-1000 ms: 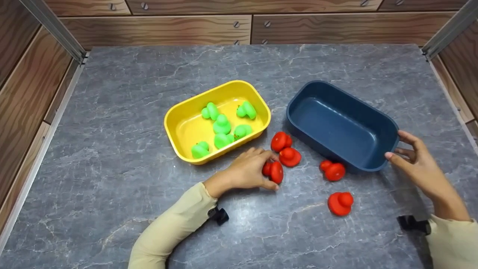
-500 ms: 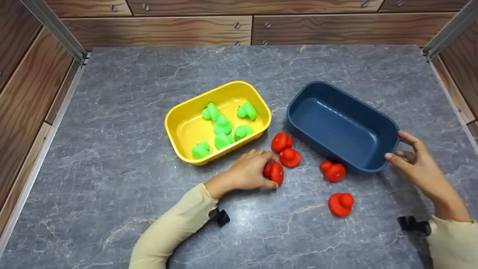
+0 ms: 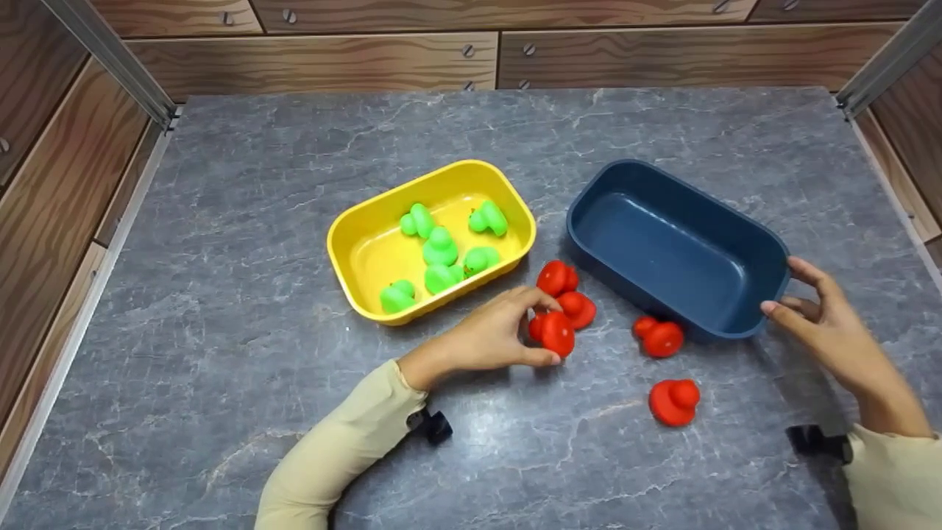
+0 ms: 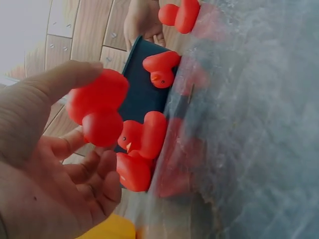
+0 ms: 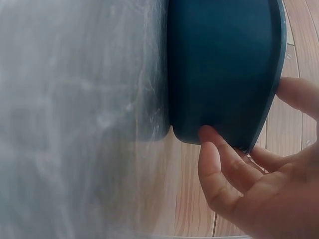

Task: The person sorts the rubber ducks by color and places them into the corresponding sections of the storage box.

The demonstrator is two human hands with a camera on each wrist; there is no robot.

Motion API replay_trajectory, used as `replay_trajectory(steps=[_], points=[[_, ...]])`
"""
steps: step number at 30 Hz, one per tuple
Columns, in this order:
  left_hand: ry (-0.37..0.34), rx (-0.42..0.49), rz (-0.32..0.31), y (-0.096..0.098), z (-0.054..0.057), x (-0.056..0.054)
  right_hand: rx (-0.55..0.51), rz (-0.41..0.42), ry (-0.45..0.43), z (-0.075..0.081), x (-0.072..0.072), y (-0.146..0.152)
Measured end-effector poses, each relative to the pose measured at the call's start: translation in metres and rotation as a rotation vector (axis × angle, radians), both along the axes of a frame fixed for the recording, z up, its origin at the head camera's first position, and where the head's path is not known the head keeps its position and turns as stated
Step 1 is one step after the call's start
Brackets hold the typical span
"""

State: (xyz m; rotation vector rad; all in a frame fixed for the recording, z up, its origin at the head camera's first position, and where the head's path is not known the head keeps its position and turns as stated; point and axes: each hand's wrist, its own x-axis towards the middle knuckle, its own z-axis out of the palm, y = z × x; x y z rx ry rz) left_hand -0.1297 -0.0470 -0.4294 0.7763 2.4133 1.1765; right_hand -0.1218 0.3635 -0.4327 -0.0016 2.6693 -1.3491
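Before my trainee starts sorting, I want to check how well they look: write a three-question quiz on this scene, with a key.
1. Multiple choice: what does the left hand hold? A) a green duck B) a red duck C) nothing
2. True or false: the right hand touches the blue bin.
3. Count: how many green ducks can be seen in the yellow bin?

Key: 1. B; 2. True; 3. Six.

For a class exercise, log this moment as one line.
left hand: holds red duck; right hand: holds blue bin; yellow bin: six green ducks; table: four red ducks
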Motion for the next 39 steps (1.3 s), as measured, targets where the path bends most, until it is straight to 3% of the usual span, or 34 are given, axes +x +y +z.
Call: replay_trajectory(steps=[7, 17, 23, 31, 39], points=[[0.052, 0.116, 0.026, 0.003, 0.006, -0.005, -0.007, 0.011, -0.005, 0.003, -0.001, 0.000], [0.115, 0.240, 0.124, 0.021, 0.014, -0.013, -0.018, 0.050, -0.009, 0.006, 0.000, 0.002], [0.160, 0.259, 0.168, 0.034, 0.015, -0.012, -0.024, 0.057, 0.007, 0.004, 0.000, 0.004], [0.169, 0.294, 0.210, 0.050, 0.012, -0.011, -0.031, 0.055, 0.002, 0.002, 0.003, 0.004], [0.197, 0.271, 0.247, 0.070, 0.019, -0.016, -0.033, 0.046, 0.007, 0.003, 0.002, 0.005]])
